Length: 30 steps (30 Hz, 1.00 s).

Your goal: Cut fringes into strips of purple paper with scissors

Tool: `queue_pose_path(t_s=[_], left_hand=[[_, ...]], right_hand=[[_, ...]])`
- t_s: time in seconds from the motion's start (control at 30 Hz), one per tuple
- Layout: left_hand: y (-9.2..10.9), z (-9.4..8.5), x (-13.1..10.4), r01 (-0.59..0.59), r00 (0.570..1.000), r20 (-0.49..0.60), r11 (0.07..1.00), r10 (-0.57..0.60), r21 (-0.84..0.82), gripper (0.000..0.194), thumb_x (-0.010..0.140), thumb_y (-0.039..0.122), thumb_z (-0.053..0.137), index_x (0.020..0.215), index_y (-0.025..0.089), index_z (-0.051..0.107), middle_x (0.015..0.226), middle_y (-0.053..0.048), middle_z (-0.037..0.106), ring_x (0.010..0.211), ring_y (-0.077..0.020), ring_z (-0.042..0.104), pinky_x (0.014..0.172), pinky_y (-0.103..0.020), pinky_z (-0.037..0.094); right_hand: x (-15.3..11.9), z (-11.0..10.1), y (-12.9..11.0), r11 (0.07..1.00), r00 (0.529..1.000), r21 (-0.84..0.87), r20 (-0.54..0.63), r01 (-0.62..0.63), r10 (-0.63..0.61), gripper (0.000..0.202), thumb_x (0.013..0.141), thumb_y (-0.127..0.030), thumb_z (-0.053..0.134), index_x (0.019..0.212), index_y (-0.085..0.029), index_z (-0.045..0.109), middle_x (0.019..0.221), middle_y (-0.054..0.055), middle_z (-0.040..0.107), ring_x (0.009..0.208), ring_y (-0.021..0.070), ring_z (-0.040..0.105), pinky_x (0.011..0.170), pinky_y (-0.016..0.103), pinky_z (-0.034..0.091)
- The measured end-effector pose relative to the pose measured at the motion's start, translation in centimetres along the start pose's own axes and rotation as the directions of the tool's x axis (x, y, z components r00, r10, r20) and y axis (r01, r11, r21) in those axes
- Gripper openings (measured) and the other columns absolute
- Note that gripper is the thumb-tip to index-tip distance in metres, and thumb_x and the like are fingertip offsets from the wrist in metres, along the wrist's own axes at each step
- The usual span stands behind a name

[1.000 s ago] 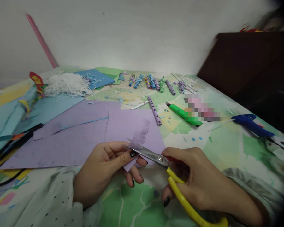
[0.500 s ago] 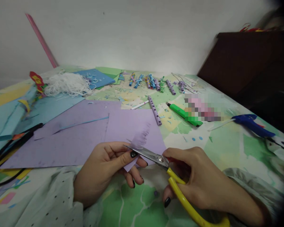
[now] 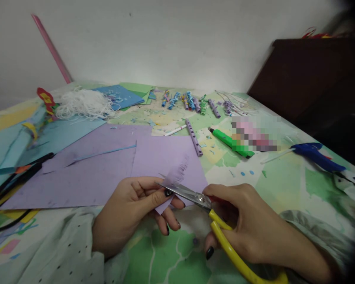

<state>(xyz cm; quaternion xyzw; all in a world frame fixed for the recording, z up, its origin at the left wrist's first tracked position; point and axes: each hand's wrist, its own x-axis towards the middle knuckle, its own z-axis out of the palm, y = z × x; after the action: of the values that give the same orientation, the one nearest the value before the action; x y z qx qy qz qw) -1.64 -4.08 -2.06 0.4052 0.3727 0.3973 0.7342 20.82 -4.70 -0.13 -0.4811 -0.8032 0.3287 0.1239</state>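
Note:
Between thumb and fingers, my left hand (image 3: 139, 205) pinches a small purple paper strip (image 3: 165, 206). The strip's upper part is cut into a fringe, which looks blurred. My right hand (image 3: 245, 221) grips the yellow handles of a pair of scissors (image 3: 236, 256). Its metal blades point left and lie across the strip, close to my left thumb; whether they are fully closed on the paper I cannot tell. Beneath and behind the strip lies a square purple sheet (image 3: 162, 154), with a purple paper tube (image 3: 193, 138) with dark dots at its right edge.
A larger purple sheet (image 3: 91, 181) spreads to the left, near white string (image 3: 84, 103). Black-handled scissors (image 3: 32, 175) lie at far left. To the right are a green cutter (image 3: 232, 142) and a blue glue gun (image 3: 316, 156). Several fringed paper rolls (image 3: 191, 101) sit at the back.
Both hands and the scissors stay almost in place. The fringed part of the paper strip has shifted slightly and is more blurred.

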Motion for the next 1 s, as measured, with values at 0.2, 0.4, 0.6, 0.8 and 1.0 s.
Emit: queue_pose_path(t_s=[0.2,0.4,0.6,0.8,1.0], left_hand=[[0.11,0.11,0.01,0.01,1.0,0.003,1.0,-0.01,0.017,0.013,0.084,0.018,0.066,0.075,0.013,0.075,0.077,-0.005,0.076,0.05,-0.013,0.07,0.042,-0.014,0.054],[0.01,-0.01,-0.14,0.003,1.0,0.007,1.0,-0.003,0.03,0.015,0.085,0.017,0.064,0.076,0.013,0.075,0.077,-0.005,0.077,0.051,-0.0126,0.07,0.043,-0.014,0.055],[0.0,0.05,-0.19,0.011,1.0,-0.003,1.0,-0.011,0.009,0.013,0.084,0.018,0.066,0.075,0.013,0.075,0.076,-0.004,0.076,0.05,-0.0126,0.07,0.042,-0.013,0.054],[0.07,0.05,0.01,0.009,1.0,-0.009,1.0,-0.009,0.02,0.013,0.084,0.017,0.066,0.074,0.013,0.075,0.076,-0.005,0.076,0.05,-0.0121,0.069,0.042,-0.013,0.054],[0.16,0.18,-0.06,0.015,1.0,-0.011,1.0,-0.014,0.019,0.013,0.083,0.019,0.068,0.073,0.012,0.074,0.074,-0.004,0.075,0.049,-0.0122,0.069,0.041,-0.013,0.054]], right_hand=[[0.03,0.12,0.08,1.0,1.0,0.028,0.002,0.0,0.0,0.036,0.065,-0.043,0.083,0.073,-0.02,0.056,0.055,-0.008,0.041,0.05,0.0089,0.033,0.044,0.021,0.025],[0.11,0.26,0.12,1.0,1.0,0.026,-0.008,0.004,-0.004,0.037,0.065,-0.042,0.083,0.071,-0.021,0.053,0.054,-0.009,0.039,0.049,0.0084,0.031,0.042,0.021,0.024],[0.03,0.15,0.14,0.999,1.0,0.039,-0.007,-0.008,0.008,0.036,0.066,-0.041,0.082,0.07,-0.021,0.053,0.052,-0.01,0.038,0.048,0.0082,0.029,0.041,0.021,0.023],[0.14,0.17,0.22,0.999,1.0,0.045,-0.012,-0.004,0.005,0.037,0.065,-0.04,0.083,0.068,-0.021,0.051,0.051,-0.01,0.037,0.047,0.008,0.028,0.04,0.021,0.021],[0.09,0.23,0.18,0.998,1.0,0.054,-0.017,-0.013,0.014,0.035,0.065,-0.036,0.082,0.066,-0.021,0.051,0.05,-0.01,0.036,0.047,0.008,0.028,0.04,0.021,0.021]])
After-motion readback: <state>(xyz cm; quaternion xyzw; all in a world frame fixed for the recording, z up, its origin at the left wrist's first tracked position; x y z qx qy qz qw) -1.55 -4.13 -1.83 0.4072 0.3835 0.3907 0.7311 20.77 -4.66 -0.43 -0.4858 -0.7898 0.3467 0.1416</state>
